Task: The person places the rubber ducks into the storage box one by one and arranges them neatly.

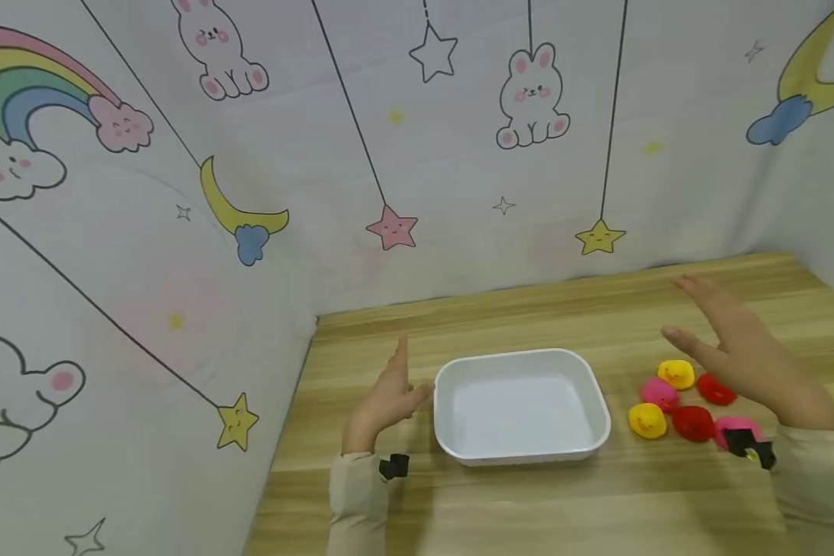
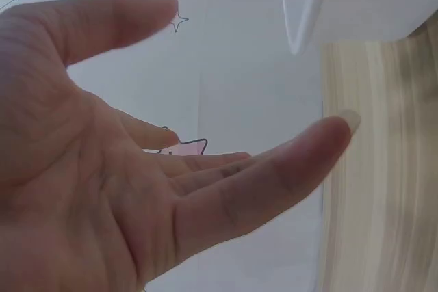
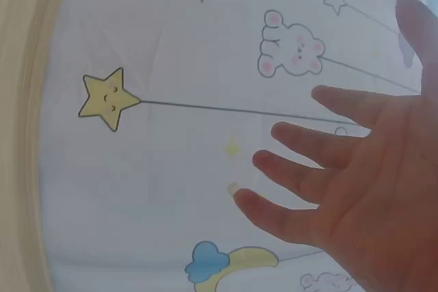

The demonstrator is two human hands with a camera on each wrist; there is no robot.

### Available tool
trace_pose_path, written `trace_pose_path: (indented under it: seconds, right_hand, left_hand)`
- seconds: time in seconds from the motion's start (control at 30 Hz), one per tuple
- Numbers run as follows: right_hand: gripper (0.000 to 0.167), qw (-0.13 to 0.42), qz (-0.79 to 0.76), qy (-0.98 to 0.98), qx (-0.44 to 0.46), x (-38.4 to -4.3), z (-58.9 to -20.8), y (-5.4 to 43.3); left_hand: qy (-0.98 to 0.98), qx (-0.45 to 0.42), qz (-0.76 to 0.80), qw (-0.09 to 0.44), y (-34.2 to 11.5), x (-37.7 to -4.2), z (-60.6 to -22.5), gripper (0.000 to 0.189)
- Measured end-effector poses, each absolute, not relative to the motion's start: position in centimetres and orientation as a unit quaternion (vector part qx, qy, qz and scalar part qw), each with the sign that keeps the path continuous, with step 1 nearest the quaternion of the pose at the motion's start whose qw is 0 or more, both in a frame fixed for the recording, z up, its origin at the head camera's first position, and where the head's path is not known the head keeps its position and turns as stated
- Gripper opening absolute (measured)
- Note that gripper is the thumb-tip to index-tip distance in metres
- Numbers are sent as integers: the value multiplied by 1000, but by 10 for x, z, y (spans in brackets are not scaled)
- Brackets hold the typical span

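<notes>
My left hand point(image 1: 388, 398) is held beside the left wall of a white rectangular tub point(image 1: 521, 455), its thumb overlapping the rim in the head view. In the left wrist view the same hand point(image 2: 102, 169) has its fingers extended and nothing in its palm. Over on the right, my right hand point(image 1: 747, 351) hovers above a group of small toy ducks, with thumb and fingers spread. The right wrist view shows that palm point(image 3: 383, 182) bare. Among the ducks are a yellow duck point(image 1: 648, 421), a red one point(image 1: 693, 424) and a pink one point(image 1: 660, 394).
A wood-grain table point(image 1: 528, 510) carries the tub and the ducks. Behind it and to the left hangs a white cloth point(image 1: 459, 262) printed with bunnies, stars and moons. Another yellow duck point(image 1: 676, 374) and red duck point(image 1: 716, 389) lie toward the back of the group.
</notes>
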State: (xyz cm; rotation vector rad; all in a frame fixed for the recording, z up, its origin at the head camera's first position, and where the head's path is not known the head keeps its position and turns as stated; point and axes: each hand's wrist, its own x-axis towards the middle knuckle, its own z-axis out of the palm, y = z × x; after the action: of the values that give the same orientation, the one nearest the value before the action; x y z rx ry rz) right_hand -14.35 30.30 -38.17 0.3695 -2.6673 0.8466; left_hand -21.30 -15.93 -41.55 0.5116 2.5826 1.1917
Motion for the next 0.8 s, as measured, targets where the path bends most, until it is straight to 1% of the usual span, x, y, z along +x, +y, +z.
trace_pose_path:
  seconds: [0.17,0.33,0.43,0.53,0.7,0.8]
  right_hand:
    - [57,210,322,-919,85,-130,-381,325]
    - [51,217,344,-912,47,-124,-382,346]
    - [47,209,364,-907,27,-120,-389,360]
    - [46,180,378,-908,29,-117,-400,373]
    - [48,78,415,-903,80,-130,-420,372]
    - [51,10,428,-900,86,-133,-432,365]
  left_hand:
    - [875,189,420,147,-150,-229,-424,92]
    - [864,171,443,165,-145,-239,-432,95]
    - [855,162,456,185,-145,-240,-435,95]
    - [847,159,465,201,-149,-240,-435,90]
    - [860,133,454,193,-169,-229,-430,82]
    - [863,121,454,186,-177,-223,-427,78]
